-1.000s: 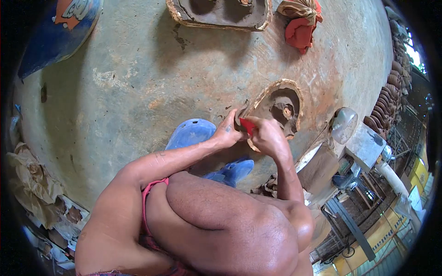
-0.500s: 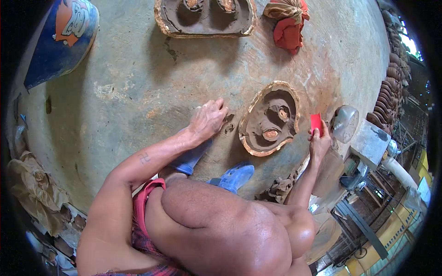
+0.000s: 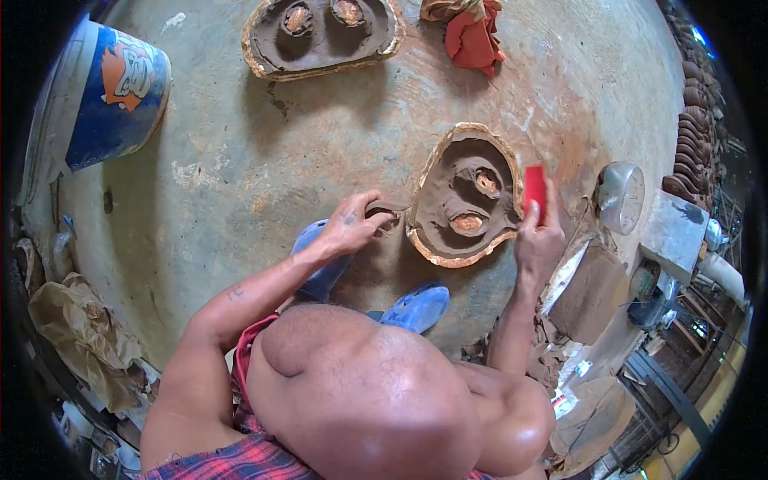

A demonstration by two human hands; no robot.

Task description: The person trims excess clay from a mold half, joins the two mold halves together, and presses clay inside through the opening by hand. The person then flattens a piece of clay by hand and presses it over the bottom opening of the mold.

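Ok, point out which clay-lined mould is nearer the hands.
The lower mould, between the left hand and the right hand; the other mould sits farther off, at the picture's top edge.

Mould [image 3: 456, 261] on floor [image 3: 216, 240], second mould [image 3: 320, 71] beyond, bucket [image 3: 112, 92] left of both, block [image 3: 674, 232] at right

Rounded, rough tan-rimmed form lined with brown clay [image 3: 448, 261], open side up, right of centre in the frame
Two orange-centred mounds rise inside; a flat red rectangular piece [image 3: 535, 188] is held by its right edge, a thin dark clay strip [image 3: 391, 206] by its left.
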